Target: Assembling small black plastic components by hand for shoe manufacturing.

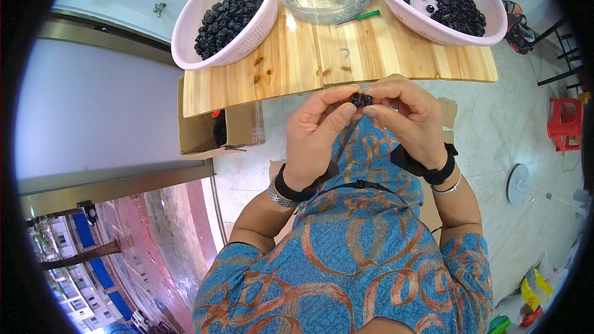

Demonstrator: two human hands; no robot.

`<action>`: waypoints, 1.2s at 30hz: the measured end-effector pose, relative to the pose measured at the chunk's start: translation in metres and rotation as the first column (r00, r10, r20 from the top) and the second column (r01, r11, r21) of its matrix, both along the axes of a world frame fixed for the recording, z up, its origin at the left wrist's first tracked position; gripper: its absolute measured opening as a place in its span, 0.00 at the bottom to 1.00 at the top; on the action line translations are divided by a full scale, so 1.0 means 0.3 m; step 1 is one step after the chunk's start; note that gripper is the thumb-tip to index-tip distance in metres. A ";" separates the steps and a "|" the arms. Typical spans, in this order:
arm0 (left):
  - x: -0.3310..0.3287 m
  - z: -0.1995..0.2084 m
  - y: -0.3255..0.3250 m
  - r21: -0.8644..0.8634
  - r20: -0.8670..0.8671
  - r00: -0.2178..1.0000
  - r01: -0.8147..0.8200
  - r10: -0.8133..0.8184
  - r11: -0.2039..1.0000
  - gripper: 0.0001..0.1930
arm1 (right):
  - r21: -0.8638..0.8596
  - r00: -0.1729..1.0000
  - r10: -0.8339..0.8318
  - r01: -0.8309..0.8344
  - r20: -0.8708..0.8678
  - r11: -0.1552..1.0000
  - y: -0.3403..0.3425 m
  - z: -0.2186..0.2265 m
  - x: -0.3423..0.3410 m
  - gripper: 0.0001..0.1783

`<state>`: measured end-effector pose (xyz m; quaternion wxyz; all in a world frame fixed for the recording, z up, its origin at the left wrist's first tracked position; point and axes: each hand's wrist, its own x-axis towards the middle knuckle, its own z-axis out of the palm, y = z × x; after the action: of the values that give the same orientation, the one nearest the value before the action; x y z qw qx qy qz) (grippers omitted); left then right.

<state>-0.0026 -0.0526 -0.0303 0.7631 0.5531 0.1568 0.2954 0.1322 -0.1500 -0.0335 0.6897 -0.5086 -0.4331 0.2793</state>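
Black part (361,98) sits pinched between the fingertips of left hand (318,133) and right hand (408,120), raised close before the chest, likely for a steady two-handed fit, with baskets (185,37) of like pieces beyond on the table (346,55).

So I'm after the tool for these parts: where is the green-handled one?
In the head view, the green-handled tool lies on the wooden table, just right of the clear glass dish and left of the right-hand pink basket.
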 end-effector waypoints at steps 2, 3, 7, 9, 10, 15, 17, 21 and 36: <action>-0.003 -0.002 -0.002 -0.067 -0.001 1.000 0.007 -0.008 0.998 0.11 | -0.011 1.000 0.018 -0.019 -0.009 1.000 -0.005 -0.001 0.003 0.10; -0.006 -0.003 -0.003 -0.111 0.009 1.000 0.014 -0.013 0.994 0.12 | -0.023 0.999 0.038 -0.038 -0.018 0.999 -0.008 0.000 0.004 0.10; 0.002 0.013 -0.020 -0.286 0.025 1.000 0.020 -0.013 0.958 0.12 | 0.032 0.963 0.102 -0.097 -0.248 0.995 -0.017 0.008 -0.004 0.11; 0.007 0.015 -0.022 -0.327 0.035 0.999 0.031 -0.021 0.944 0.12 | 0.029 0.908 0.123 -0.121 -0.399 0.992 -0.024 -0.007 0.002 0.12; 0.009 0.015 -0.023 -0.370 0.043 0.999 0.039 -0.025 0.928 0.12 | 0.030 0.911 0.119 -0.116 -0.395 0.993 -0.025 -0.017 0.004 0.12; 0.015 0.021 -0.034 -0.355 0.048 0.997 0.075 -0.062 0.932 0.12 | 0.140 0.742 0.206 -0.150 -0.638 0.979 -0.042 -0.053 0.018 0.11; 0.021 0.020 -0.036 -0.351 0.057 0.996 0.091 -0.075 0.932 0.12 | 0.202 0.707 0.258 -0.165 -0.658 0.965 -0.053 -0.074 0.031 0.11; 0.019 0.022 -0.044 -0.363 0.086 0.990 0.132 -0.108 0.922 0.12 | 0.374 0.680 0.370 -0.150 -0.633 0.915 -0.058 -0.083 0.026 0.10; -0.005 0.009 -0.045 -0.400 0.104 0.987 0.156 -0.124 0.903 0.13 | 0.439 0.819 0.314 -0.085 -0.481 0.895 -0.054 -0.072 0.025 0.12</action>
<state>-0.0040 -0.0660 -0.0277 0.8861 0.3803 0.1454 0.2215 0.1396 -0.1664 -0.0550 0.8380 -0.2088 -0.3205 0.3891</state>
